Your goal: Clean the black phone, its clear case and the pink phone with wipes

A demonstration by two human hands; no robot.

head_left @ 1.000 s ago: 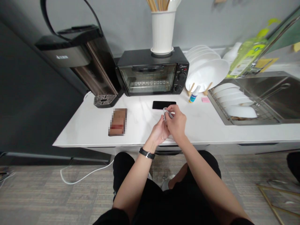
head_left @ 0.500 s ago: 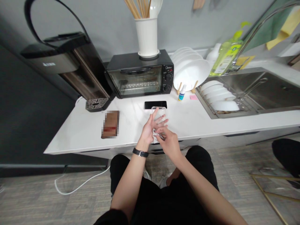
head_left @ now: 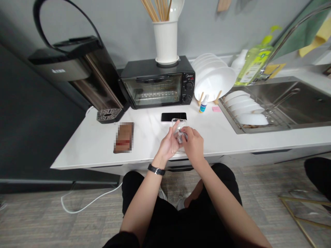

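Observation:
My left hand (head_left: 166, 144) is closed around a clear phone case (head_left: 183, 124), held up over the counter's front edge. Pinched in the fingers of my right hand (head_left: 193, 144) is a small greyish-white cloth (head_left: 180, 138), which appears to touch the inside of the case around its middle. Part of the cloth is hidden by those fingers. Just beyond the case lies a black-screened phone (head_left: 173, 117), flat on the counter. A small spray bottle (head_left: 203, 104) with a blue and yellow label stands farther right, beside a pink pad (head_left: 216, 109).
A brown pixelated item (head_left: 124, 137) lies on the white counter (head_left: 85, 148) to the left. Behind are a water dispenser (head_left: 98, 79), a toaster oven (head_left: 157, 89) and racked plates (head_left: 216, 84). On the right, bowls (head_left: 250, 119) sit in the sink (head_left: 305, 93).
My right hand and the cloth have moved up along the case, from its near end to about its middle. The view has shifted slightly.

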